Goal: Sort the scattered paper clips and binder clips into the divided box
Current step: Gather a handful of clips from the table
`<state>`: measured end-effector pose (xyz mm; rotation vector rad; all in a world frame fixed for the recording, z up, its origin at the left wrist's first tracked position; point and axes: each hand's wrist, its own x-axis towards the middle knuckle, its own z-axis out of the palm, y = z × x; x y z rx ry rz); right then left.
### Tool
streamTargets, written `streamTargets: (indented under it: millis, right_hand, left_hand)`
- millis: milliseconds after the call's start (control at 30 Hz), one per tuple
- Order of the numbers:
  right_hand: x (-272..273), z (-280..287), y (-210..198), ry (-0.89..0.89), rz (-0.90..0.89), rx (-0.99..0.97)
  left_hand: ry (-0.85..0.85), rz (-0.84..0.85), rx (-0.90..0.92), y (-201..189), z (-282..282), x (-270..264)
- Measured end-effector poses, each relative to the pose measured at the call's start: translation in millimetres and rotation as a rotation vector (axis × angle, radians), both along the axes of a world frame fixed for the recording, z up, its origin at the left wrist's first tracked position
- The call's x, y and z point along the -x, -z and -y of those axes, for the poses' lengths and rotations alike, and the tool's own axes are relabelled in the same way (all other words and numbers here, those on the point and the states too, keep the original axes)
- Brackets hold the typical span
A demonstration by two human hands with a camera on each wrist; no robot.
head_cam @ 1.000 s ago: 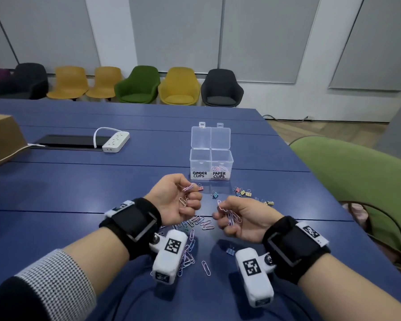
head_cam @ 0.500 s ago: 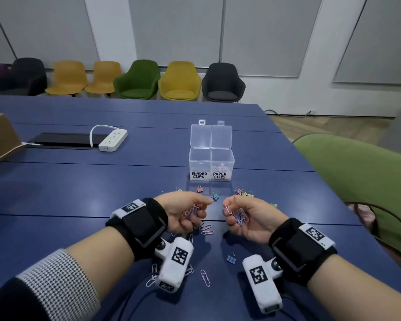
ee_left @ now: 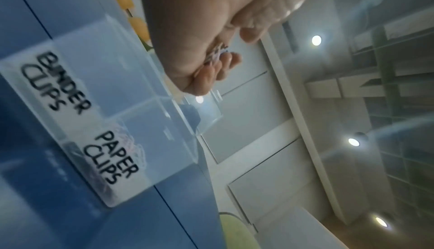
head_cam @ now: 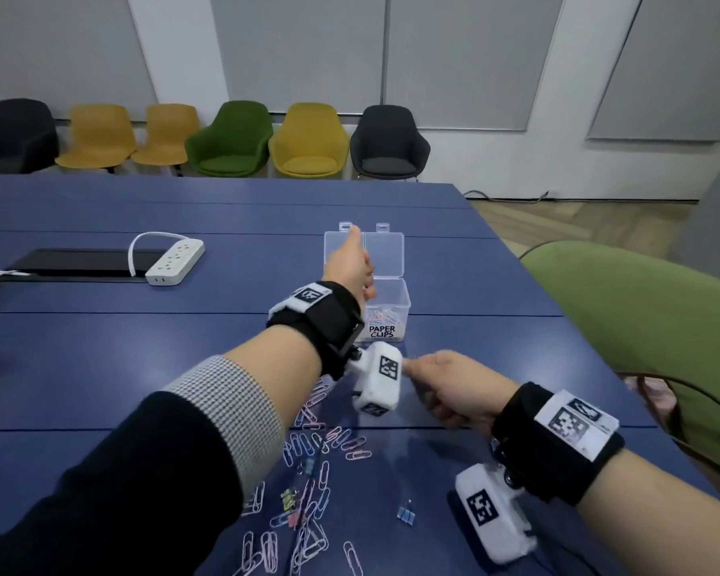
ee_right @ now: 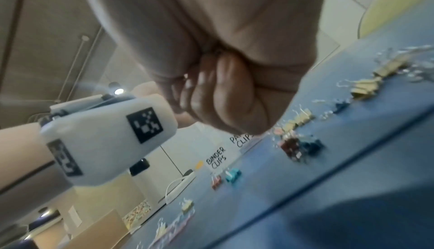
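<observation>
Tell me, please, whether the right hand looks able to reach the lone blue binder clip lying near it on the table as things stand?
Probably yes. The blue binder clip lies in the open on the table, near the right hand, with nothing over it. But that hand's fingers are curled shut, seemingly on paper clips, so it may need emptying first.

I see the box (head_cam: 385, 301) ahead on the table (head_cam: 100, 351). Clips (head_cam: 308, 492) lie before it. The power strip (head_cam: 175, 261) sits far left.

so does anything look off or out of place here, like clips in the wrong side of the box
Nothing stands out. The divided box stands upright with its lid open, and the clips visible inside sit behind the PAPER CLIPS label. The left hand holds clips above the box. Loose paper clips on the table are just unsorted.
</observation>
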<state>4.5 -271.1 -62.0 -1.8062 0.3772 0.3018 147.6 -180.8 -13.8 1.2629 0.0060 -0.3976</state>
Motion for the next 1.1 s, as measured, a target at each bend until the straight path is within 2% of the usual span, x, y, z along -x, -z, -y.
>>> streamTargets:
  millis: [67, 167, 267, 367, 567, 700, 800, 867, 933, 1033, 1100]
  right_hand:
    - [-14.1, 6.5, -6.2, 0.121, 0.09, -0.047]
    - [-37.4, 14.7, -12.1, 0.257, 0.274, -0.146]
    - [-63.7, 20.3, -15.4, 0.361, 0.393, -0.096]
    - [-89.8, 19.0, -24.1, 0.43, 0.507, -0.042]
    - [-136.2, 7.0, -33.8, 0.415, 0.663, 0.149]
    - [-148.4, 2.0, -31.9, 0.32, 0.598, 0.207]
    - [-140.9, 6.1, -32.3, 0.33, 0.587, 0.325]
    - [-128.6, 8.5, -32.7, 0.348, 0.641, 0.408]
    - [-111.1, 8.0, -31.8, 0.32, 0.708, 0.513]
    - [-82.4, -0.3, -30.0, 0.209, 0.795, 0.694]
    - [-66.8, -8.6, -29.7, 0.063, 0.779, 0.741]
  left_hand:
    - [-0.044, 0.023, -0.011, -0.5, 12.2, -6.9]
    - [-0.007, 0.096, -0.105, 6.0, 21.1, -17.5]
    - [0.095, 0.131, -0.129, 15.0, 20.0, -23.9]
    - [0.11, 0.178, -0.143, 19.9, 8.9, -23.6]
    - [0.021, 0.19, -0.04, 18.2, -37.2, -12.7]
    - [0.026, 0.159, 0.037, 16.8, -71.4, -5.1]
    - [0.058, 0.162, -0.004, 19.4, -93.0, -1.1]
    - [0.096, 0.179, -0.106, 22.2, -106.7, 1.6]
    - [0.163, 0.236, -0.288, 27.7, -119.7, 2.1]
    - [0.311, 0.379, -0.764, 37.0, -138.8, -2.8]
    - [0.451, 0.468, -1.085, 36.6, -146.1, -2.4]
